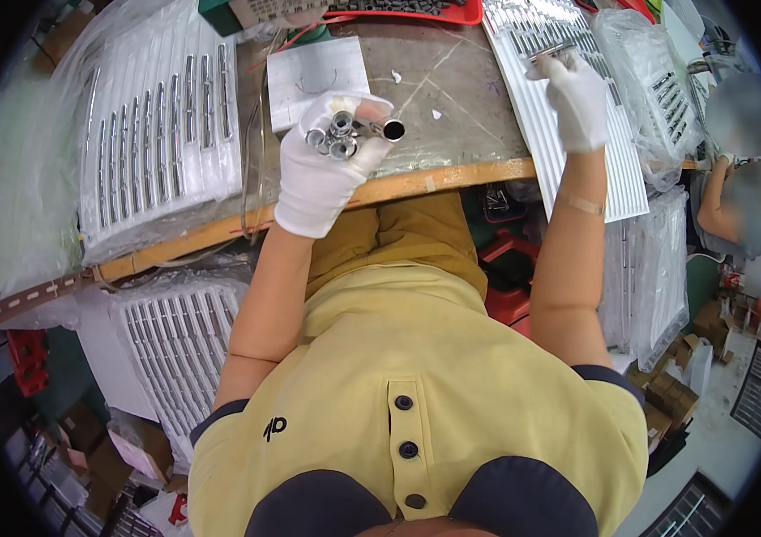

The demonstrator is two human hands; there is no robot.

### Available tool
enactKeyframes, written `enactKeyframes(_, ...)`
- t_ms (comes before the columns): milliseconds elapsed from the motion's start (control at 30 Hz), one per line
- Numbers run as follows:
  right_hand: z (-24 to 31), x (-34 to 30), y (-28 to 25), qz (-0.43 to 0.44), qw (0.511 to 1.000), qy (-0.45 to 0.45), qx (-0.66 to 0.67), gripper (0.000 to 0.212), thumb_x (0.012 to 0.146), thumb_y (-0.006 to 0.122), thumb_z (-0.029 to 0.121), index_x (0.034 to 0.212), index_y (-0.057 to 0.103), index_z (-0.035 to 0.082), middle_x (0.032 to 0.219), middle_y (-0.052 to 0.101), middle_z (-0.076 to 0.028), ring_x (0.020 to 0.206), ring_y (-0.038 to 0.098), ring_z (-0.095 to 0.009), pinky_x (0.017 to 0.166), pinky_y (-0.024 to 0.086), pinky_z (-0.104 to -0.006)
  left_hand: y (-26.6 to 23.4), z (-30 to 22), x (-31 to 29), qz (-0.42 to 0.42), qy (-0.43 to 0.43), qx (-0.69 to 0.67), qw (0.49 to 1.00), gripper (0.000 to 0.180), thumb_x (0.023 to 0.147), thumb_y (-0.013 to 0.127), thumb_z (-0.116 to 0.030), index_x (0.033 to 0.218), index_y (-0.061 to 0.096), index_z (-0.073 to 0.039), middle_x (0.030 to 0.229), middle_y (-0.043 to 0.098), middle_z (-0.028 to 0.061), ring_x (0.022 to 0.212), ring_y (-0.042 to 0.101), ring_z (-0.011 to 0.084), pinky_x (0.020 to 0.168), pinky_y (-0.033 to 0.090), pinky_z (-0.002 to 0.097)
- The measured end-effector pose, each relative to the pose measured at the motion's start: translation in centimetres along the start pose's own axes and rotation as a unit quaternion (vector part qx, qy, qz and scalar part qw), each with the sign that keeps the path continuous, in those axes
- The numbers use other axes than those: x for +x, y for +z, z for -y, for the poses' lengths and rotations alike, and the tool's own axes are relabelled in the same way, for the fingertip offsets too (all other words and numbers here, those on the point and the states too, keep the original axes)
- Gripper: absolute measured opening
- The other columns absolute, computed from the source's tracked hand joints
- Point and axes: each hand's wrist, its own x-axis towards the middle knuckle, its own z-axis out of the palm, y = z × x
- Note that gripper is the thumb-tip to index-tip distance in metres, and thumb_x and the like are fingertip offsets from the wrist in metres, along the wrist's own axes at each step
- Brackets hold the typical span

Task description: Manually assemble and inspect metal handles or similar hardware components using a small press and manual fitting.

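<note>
- yellow polo (452, 358), soft knit, dark buttons, fills the lower frame; bare forearms rise from it
- white ribbed trays stacked under the bench, left (175, 340) and right (658, 268), glossy plastic film over them
- bench (452, 89): worn grey top, scratched, pale wood edge strip along the near side
- left hand (327, 161), white knit glove, palm up over the near bench edge, cupped around a bunch of tubes (340, 136): short chrome cylinders, hollow, shiny, open ends facing up; one more sticks out sideways with its dark bore showing
- white paper sheet (318, 72) lies flat just behind the left hand
- right hand (577, 98), same white glove, pinches one chrome tube (549, 54) between fingertips, held over the right tray
- right tray (568, 134): long white moulded panel, parallel grooves, more chrome tubes seated in the far rows
- left tray (157, 125): same ribbed form, bagged in clear film, chrome tubes lined up in its slots
- red bin (434, 13) at the far bench edge, dark parts inside
- another person (748, 179) sits off to the right, well apart
</note>
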Motion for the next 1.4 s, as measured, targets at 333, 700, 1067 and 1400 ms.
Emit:
enactKeyframes(333, 7.4, -12.1, 4.1, 0.043, 0.964, -0.147, 0.220, 0.019, 0.073, 0.071, 0.007, 0.090, 0.066, 0.001, 0.074, 0.067, -0.009, 0.066, 0.061, -0.010, 0.061, 0.049, -0.0232, 0.6, -0.4, -2.2, -0.005, -0.094, -0.043, 0.995, 0.021, 0.075, 0.072, 0.003, 0.093, 0.065, -0.005, 0.086, 0.067, -0.0013, 0.075, 0.060, 0.0039, 0.067, 0.048, 0.0198)
enactKeyframes(700, 6.2, -9.9, 8.2, 0.046, 0.938, -0.341, -0.028, 0.036, 0.065, 0.082, 0.021, 0.089, 0.061, 0.005, 0.071, 0.064, -0.011, 0.063, 0.065, -0.025, 0.058, 0.052, -0.0310, -0.1, 1.2, -2.0, -0.024, -0.087, 0.024, 0.996, 0.025, 0.072, 0.081, -0.010, 0.091, 0.066, -0.005, 0.075, 0.063, -0.0037, 0.065, 0.050, 0.0015, 0.060, 0.043, 0.0191)
enactKeyframes(1067, 7.1, -2.8, 18.5, 0.104, 0.978, -0.178, 0.037, 0.025, 0.075, 0.075, 0.018, 0.093, 0.065, 0.003, 0.079, 0.068, -0.009, 0.070, 0.065, -0.016, 0.064, 0.050, -0.0271, -9.4, 2.6, -2.0, -0.260, -0.118, 0.142, 0.948, 0.024, 0.077, 0.074, -0.006, 0.097, 0.062, -0.003, 0.070, 0.056, -0.0029, 0.057, 0.049, 0.0043, 0.049, 0.037, 0.0182)
enactKeyframes(1400, 7.8, -3.7, 18.7, 0.147, 0.975, -0.142, -0.092, 0.047, 0.074, 0.073, 0.036, 0.112, 0.064, 0.010, 0.097, 0.070, -0.010, 0.090, 0.066, -0.026, 0.080, 0.051, -0.0332, -19.2, 2.7, -3.8, -0.313, -0.171, 0.267, 0.895, 0.021, 0.078, 0.074, -0.014, 0.094, 0.067, -0.003, 0.073, 0.063, -0.0007, 0.062, 0.052, 0.0050, 0.058, 0.043, 0.0221)
